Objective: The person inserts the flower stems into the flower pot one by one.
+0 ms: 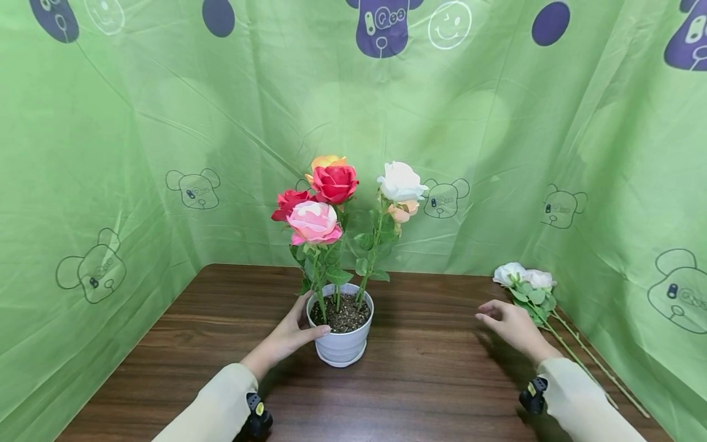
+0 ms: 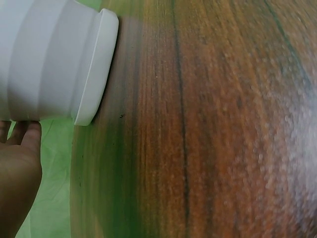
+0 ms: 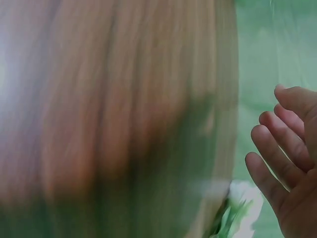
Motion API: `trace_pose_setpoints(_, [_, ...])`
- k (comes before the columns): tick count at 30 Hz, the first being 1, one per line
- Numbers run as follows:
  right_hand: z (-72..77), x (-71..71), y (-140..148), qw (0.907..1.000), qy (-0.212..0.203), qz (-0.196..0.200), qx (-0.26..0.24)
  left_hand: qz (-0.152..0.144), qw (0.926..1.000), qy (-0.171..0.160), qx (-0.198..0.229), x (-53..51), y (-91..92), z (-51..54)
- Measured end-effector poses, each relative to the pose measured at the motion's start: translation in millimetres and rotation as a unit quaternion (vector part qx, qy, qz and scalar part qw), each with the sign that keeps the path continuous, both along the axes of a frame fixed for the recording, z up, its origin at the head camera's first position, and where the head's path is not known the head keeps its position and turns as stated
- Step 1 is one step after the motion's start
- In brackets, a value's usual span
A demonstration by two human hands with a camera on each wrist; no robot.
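I have the white pot (image 1: 341,347) upright on the brown wooden surface (image 1: 436,374), near 6 o'clock in my head view, with its saucer (image 1: 340,364) under it. My left hand (image 1: 289,336) grips the pot: the thumb lies on the rim at 7 o'clock, and the other fingers curve around the wall from about 9 o'clock. On my left wrist feed, their tips touch the pot's side.

My right hand (image 1: 513,326) hangs above the surface at the pot's 3 o'clock, well apart from it. Its fingers (image 3: 270,176) are spread and loosely bent, well open, with nothing in them.

In the pot's dark soil (image 1: 347,314) I see a pink rose (image 1: 315,222), two red roses (image 1: 335,183) and a yellow-orange rose (image 1: 329,161) leaning toward 11 o'clock, with a white rose (image 1: 401,181) and a peach rose (image 1: 405,210) toward 1 o'clock. Two pale loose roses (image 1: 510,274) lie near my right hand, heads at its 1 o'clock, stems running down toward 5 o'clock. A green curtain (image 1: 265,123) hangs behind.
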State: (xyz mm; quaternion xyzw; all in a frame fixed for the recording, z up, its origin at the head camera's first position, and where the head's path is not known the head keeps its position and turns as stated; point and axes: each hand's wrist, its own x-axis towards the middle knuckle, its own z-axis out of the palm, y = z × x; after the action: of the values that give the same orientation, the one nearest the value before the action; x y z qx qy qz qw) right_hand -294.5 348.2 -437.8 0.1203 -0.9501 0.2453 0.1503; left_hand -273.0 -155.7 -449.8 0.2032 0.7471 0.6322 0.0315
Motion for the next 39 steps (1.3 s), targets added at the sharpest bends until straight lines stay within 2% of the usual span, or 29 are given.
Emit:
trace_pose_setpoints(9, [-16.6,12.2,58,0.9983,-0.005,-0.053,0.026,-0.002,1.0,0.003,0.004,0.3,-0.6,1.0])
trace_pose_setpoints(16, [-17.4,22.4,96,0.995,-0.029,-0.091,0.028,0.0,1.0,0.002,0.002,0.1,-1.5,0.8])
trace_pose_setpoints(23, [-20.5,30.6,129,0.99,-0.032,-0.133,0.036,-0.005,1.0,-0.002,0.007,0.8,-0.3,2.1])
trace_pose_setpoints(26, [-20.8,33.5,138,0.9882,-0.044,-0.14,0.043,-0.009,0.9999,0.001,0.01,1.3,-0.3,2.1])
trace_pose_setpoints(33, [-18.4,36.7,146,0.9835,-0.112,-0.132,0.053,-0.011,0.9998,0.005,0.013,1.5,-0.4,2.1])
trace_pose_setpoints(39, [-20.7,35.3,145,0.9816,-0.122,-0.131,0.067,-0.01,0.9999,0.006,0.01,1.2,-0.1,2.2])
